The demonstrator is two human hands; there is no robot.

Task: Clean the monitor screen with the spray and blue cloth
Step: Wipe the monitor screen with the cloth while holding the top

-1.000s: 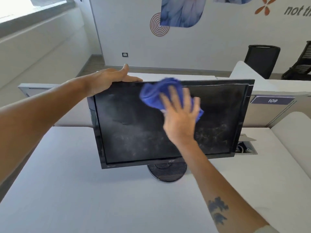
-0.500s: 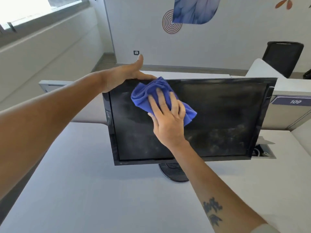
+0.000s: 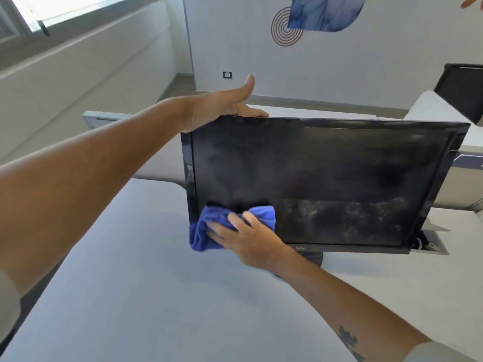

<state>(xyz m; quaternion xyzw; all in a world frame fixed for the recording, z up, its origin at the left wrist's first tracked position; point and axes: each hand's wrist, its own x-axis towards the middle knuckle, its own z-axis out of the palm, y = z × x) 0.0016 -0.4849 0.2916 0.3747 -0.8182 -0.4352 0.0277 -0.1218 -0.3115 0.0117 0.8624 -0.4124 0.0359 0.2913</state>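
A black monitor [image 3: 326, 178] stands on a white desk [image 3: 146, 296], its screen streaked, with a band of dried smears along the lower right. My left hand [image 3: 222, 108] grips the top left corner of the frame, thumb raised. My right hand [image 3: 248, 239] presses a bunched blue cloth [image 3: 209, 228] flat against the screen's lower left corner; part of the cloth hangs past the frame's edge. No spray bottle is in view.
The monitor's round foot [image 3: 311, 257] shows under the bottom edge. A cable hatch [image 3: 426, 244] opens in the desk at the right. Low partitions stand behind, and a black office chair [image 3: 465, 90] at the far right.
My right hand has swept the cloth from the upper middle of the screen to the left and then down to the lower left corner. My left hand keeps its hold on the top corner.
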